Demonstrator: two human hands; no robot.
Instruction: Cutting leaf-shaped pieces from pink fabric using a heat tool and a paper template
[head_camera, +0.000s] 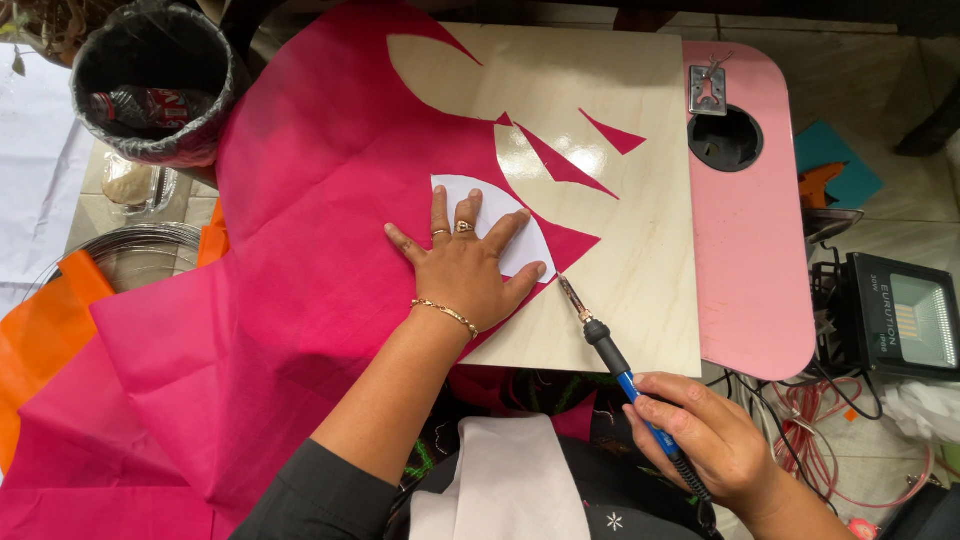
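Pressing a white paper template (497, 222) flat under my spread left hand (466, 266).
My right hand (700, 432) grips the soldering iron (612, 352), tip just beside my left thumb, on pink fabric (320, 260).

We have one head-worn view, looking steeply down and close over the bench (620, 300), taking in both hands and our lap

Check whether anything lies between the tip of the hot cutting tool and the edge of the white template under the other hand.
Nothing visible does. The tool in the right hand has bare wooden board ahead of its tip, up to the pink fabric edge. The left hand presses the white template, thumb nearest the tip.
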